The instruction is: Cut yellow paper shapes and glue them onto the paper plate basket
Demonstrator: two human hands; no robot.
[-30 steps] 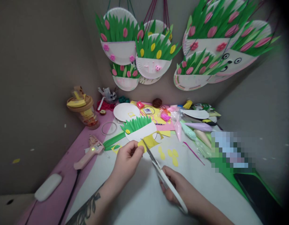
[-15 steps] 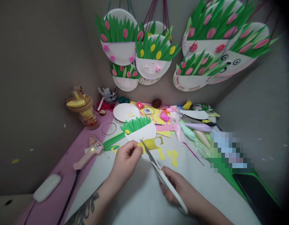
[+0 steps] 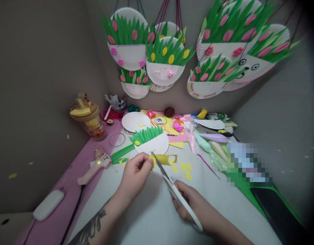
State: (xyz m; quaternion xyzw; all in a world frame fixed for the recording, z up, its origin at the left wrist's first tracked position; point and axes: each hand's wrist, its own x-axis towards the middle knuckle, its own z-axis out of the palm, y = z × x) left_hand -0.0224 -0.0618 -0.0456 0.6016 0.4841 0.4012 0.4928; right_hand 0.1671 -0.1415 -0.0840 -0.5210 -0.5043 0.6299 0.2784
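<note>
Between thumb and fingers, my left hand (image 3: 138,170) pinches a strip of yellow paper (image 3: 162,159) that stretches off to the right. My right hand (image 3: 185,200) grips white-handled scissors (image 3: 181,200), whose blades slant up and left to the paper's edge by my left fingertips. Several small yellow paper ovals (image 3: 186,166) lie right of the blades. Just beyond the strip is a white paper plate piece (image 3: 157,144) with green paper grass (image 3: 148,134) and one yellow oval (image 3: 137,143) at its left.
A pink glue gun (image 3: 96,166) with a lit green light lies at left, near a cup (image 3: 89,119). Clay bags (image 3: 205,143) and a dark phone-like slab (image 3: 271,211) lie at right. Decorated plates (image 3: 166,69) hang on the wall behind.
The yellow strip has shifted slightly and lies more level behind the blades. Both hands keep their grips, and the whole view has drifted a little.
</note>
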